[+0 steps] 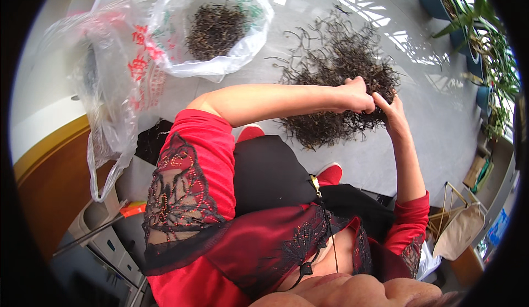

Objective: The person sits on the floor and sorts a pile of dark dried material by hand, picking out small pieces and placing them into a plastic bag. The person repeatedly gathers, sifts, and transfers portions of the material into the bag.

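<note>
A loose heap of dark, dried plant strands [343, 63] lies spread on the grey tiled floor in front of me. My left hand [358, 96] reaches across from the left, fingers curled in over the heap's near right part. Facing it, my right hand [391, 111] has a clump of the strands between thumb and fingers. The two hands almost touch at the fingertips. Whatever the left fingers pinch is too small or hidden to make out. More dried strands [217, 30] sit inside a white plastic bag [252, 55] standing with its mouth wide, left of the heap.
A clear plastic bag with red writing [111, 75] hangs at the left. Potted plants in blue pots [434, 1] line the right side. My red shoes [330, 174] are close to the heap. A folding stool [458, 224] stands at the lower right, drawers [111, 241] at the lower left.
</note>
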Demonstrator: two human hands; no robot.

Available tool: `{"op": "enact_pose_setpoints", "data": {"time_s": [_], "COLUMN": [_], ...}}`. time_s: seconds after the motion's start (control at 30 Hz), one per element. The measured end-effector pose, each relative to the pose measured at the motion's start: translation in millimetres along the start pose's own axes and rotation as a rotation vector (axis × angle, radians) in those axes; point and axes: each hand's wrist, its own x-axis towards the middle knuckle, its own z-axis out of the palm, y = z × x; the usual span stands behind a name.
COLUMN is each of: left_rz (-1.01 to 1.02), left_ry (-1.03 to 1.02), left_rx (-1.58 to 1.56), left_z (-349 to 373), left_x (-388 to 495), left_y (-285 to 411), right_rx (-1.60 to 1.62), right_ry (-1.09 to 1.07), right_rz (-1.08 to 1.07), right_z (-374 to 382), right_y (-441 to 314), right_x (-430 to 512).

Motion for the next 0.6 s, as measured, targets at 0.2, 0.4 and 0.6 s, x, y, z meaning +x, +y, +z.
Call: {"op": "enact_pose_setpoints", "data": {"time_s": [0.2,0.4,0.6], "left_rz": [0.095,0.278,0.319], "left_ry": [0.131,0.161,0.311], "left_rx": [0.202,0.163,0.101], "left_z": [-23.2,-87.6,-167.1], "left_x": [-23.7,-71.5,-155.2], "left_y": [37.0,76.4,77.6], "right_rx": [0.003,0.014,0.003], "right_ry": [-0.012,-0.143,-0.342], "right_rz": [-0.090,-0.306,-0.435], "right_z": [8.2,61.2,153.9], "right_y": [-44.7,-118.2,-158.7], "right_x": [6.4,39.1,82.9]}}
